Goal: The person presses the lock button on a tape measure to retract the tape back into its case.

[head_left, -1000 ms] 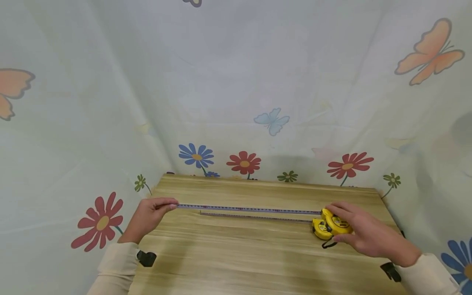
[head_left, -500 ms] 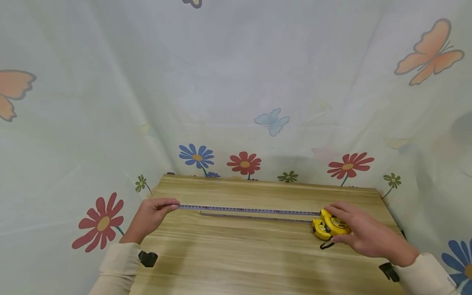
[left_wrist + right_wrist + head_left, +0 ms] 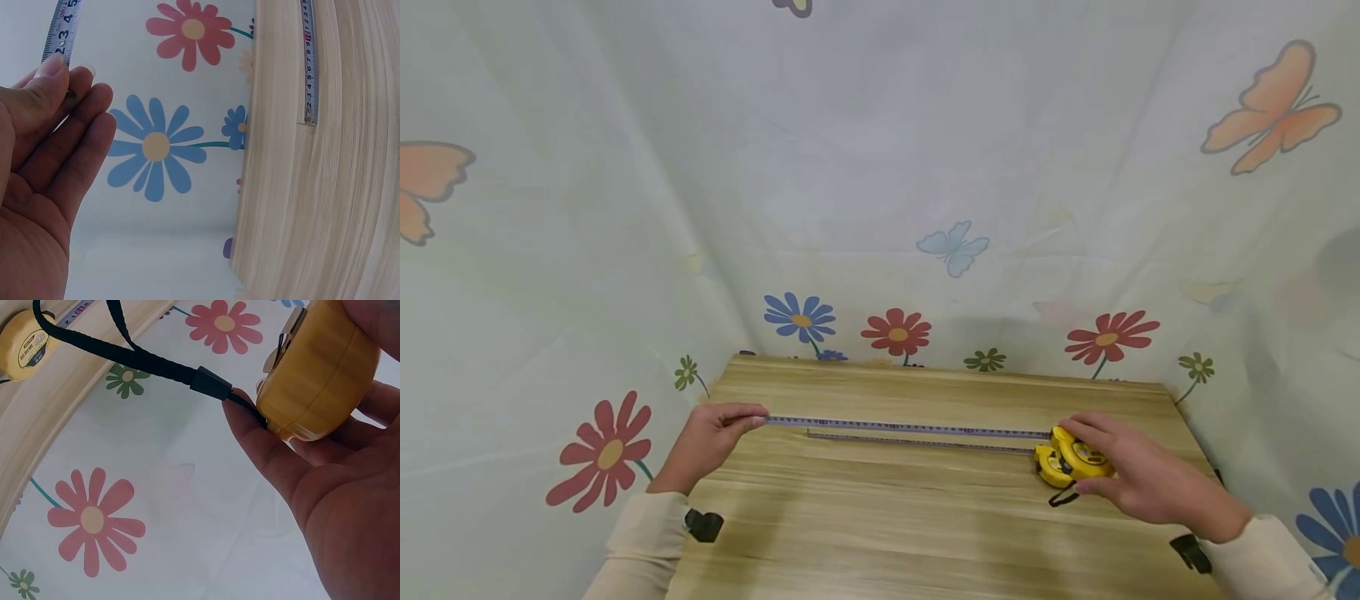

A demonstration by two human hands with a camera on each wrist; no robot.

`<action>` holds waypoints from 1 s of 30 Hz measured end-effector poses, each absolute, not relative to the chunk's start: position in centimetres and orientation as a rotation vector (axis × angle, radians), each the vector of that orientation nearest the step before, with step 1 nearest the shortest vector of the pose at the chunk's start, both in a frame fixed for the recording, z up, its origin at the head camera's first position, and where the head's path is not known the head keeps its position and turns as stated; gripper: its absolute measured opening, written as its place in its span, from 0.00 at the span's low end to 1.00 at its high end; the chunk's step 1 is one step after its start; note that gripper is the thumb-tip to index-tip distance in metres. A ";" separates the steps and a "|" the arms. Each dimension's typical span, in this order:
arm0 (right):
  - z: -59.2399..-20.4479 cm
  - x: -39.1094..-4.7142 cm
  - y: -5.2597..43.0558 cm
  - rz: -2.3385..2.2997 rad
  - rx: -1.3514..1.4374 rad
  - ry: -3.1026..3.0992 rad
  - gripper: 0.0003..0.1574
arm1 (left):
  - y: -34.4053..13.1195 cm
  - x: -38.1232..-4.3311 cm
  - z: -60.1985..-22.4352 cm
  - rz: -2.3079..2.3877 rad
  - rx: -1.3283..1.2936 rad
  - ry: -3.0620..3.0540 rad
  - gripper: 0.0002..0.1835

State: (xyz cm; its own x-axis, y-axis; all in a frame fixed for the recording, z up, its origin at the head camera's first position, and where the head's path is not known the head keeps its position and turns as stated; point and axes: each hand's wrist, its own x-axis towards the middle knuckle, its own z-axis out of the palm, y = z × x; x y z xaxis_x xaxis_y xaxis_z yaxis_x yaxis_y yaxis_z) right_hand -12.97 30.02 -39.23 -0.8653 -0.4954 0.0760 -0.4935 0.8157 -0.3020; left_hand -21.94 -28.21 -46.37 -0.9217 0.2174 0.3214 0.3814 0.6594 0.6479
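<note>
A yellow tape measure (image 3: 1088,457) is gripped in my right hand (image 3: 1157,471), its black wrist strap (image 3: 144,359) dangling in the right wrist view. From it a printed metal blade (image 3: 895,427) stretches leftward, raised above the table. My left hand (image 3: 711,437) pinches the end of that blade between thumb and fingers; low numbers show beside the thumb in the left wrist view. A second yellow tape measure (image 3: 1054,468) lies on the table, partly behind the held one in the head view. Its own blade (image 3: 309,75) is drawn out on the wood, roughly parallel and shorter.
The wood-grain table (image 3: 880,525) runs back to a pale fabric wall (image 3: 850,167) printed with flowers and butterflies. The same fabric closes in on the left and right sides. Black wrist mounts (image 3: 703,526) sit at both cuffs.
My left hand has drifted very slightly to the right with the blade end. The right hand and the tape measure on the table look nearly still.
</note>
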 end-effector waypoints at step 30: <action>-39.0 -13.0 30.0 -0.496 -0.803 2.967 0.44 | -27.3 -22.1 -46.3 -1.099 -0.509 -2.669 0.09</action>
State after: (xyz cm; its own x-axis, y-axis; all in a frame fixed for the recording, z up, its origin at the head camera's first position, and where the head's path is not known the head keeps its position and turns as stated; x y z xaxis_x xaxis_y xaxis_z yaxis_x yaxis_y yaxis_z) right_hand -13.01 29.98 -38.99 -0.8666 -0.4960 0.0550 -0.4869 0.8162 -0.3110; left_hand -22.09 -27.31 -46.27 -0.9183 0.2345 0.3190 0.3911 0.6624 0.6390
